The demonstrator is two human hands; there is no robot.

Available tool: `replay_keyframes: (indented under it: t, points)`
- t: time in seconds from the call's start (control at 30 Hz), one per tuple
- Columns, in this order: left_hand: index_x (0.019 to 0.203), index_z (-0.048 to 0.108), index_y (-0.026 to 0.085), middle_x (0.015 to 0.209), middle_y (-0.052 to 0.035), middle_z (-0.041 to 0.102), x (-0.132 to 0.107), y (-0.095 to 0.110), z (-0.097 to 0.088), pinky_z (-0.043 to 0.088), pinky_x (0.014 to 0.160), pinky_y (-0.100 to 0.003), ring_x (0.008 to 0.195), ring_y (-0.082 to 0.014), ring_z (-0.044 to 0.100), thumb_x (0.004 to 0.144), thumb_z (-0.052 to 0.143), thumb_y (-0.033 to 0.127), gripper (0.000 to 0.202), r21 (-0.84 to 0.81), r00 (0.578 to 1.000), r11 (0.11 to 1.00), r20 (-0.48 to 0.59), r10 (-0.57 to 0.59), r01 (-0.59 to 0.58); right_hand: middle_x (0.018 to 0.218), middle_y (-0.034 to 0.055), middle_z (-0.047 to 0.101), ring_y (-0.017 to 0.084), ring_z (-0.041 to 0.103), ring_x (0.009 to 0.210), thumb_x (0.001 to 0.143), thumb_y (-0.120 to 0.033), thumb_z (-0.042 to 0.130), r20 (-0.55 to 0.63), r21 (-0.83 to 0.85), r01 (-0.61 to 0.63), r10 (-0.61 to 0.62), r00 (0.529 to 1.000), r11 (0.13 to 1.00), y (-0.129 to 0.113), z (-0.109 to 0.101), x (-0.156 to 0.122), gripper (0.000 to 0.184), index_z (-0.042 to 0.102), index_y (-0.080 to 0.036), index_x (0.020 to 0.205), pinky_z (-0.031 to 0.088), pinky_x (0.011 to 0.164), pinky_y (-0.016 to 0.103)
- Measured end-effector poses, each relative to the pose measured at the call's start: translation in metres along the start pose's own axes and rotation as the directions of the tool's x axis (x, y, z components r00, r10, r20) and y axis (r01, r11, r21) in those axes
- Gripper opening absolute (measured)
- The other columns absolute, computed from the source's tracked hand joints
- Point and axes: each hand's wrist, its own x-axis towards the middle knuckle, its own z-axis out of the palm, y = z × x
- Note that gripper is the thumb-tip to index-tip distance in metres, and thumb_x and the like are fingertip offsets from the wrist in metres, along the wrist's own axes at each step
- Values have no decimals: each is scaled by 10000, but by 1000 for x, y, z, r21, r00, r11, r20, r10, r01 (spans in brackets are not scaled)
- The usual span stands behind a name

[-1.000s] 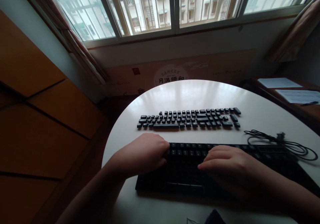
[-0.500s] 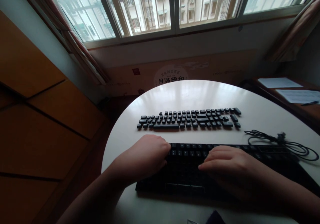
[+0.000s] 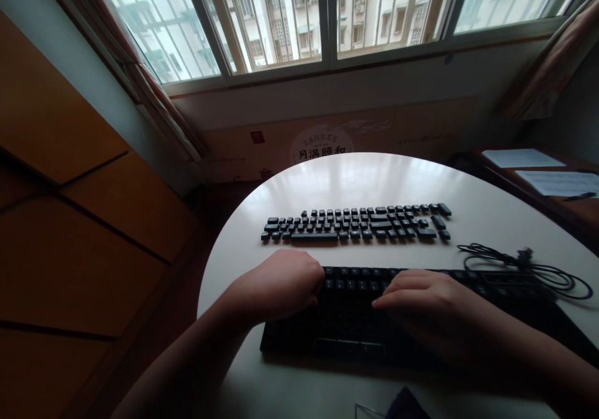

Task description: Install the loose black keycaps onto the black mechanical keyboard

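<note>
A black keyboard [image 3: 346,325] lies on the white round table [image 3: 374,175]. Its back rows carry keycaps, while the front area is dark with few details showing. My left hand [image 3: 285,285] is curled closed around the keyboard's back left corner, with its fingertips mostly hidden. Over the keyboard's middle, my right hand [image 3: 421,294] has its fingers pressed together and pointing left. Whatever lies under those fingers is hidden. Behind the keyboard, loose black keycaps [image 3: 374,225] are laid out in rows, with a long space bar [image 3: 313,236] at the front.
A coiled black cable [image 3: 538,269] rests at the keyboard's back right. A dark blue object [image 3: 406,405] shows at the bottom edge. On a brown side table at right lie paper sheets [image 3: 556,183]. Wooden cabinets [image 3: 70,250] stand at left, and a window [image 3: 281,25] is ahead.
The view has shifted slightly. Both hands keep nearly the same pose over the keyboard, and the loose keycaps show no clear change.
</note>
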Motion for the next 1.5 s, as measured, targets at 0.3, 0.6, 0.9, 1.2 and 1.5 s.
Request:
replay_keyframes:
  t: [0.3,0.6,0.9,1.2,1.5]
  points:
    - [741,735,236,732,12,695,1,-5,1,323,555,-278,662,-167,599,744,757,246,24,-18,1000,1000,24,-10,10,997,54,678,168,641,846,1015,-133,480,-35,1,-47,47,998,999,5,6,1,289,690,-228,1188,490,748,270]
    - [701,703,219,693,9,662,1,-8,3,298,536,-281,622,-152,557,754,716,210,56,-3,999,999,28,32,-32,976,44,674,162,635,827,1018,-134,469,-44,-1,-26,26,999,1000,6,6,1,285,684,-231,1179,474,729,265]
    - [665,573,192,676,31,594,0,-44,-11,323,562,-264,633,-128,520,832,696,392,288,-220,999,975,-37,-17,9,939,60,662,156,611,787,1009,-77,465,-72,16,51,-50,996,999,-1,-2,-1,282,668,-196,1164,446,706,260]
    - [644,571,197,650,31,571,7,-30,-4,286,515,-276,587,-130,496,766,722,357,251,-143,997,989,77,-20,31,891,74,659,174,606,752,1013,-83,450,-56,12,58,-57,997,998,-11,-5,2,273,675,-182,1131,439,672,281]
    - [632,536,197,644,36,555,8,-30,-7,288,519,-274,581,-130,475,751,719,320,251,-159,993,986,113,-22,40,895,70,673,168,600,744,992,-73,462,-79,25,69,-67,995,997,-13,-8,1,274,680,-173,1125,435,684,280]
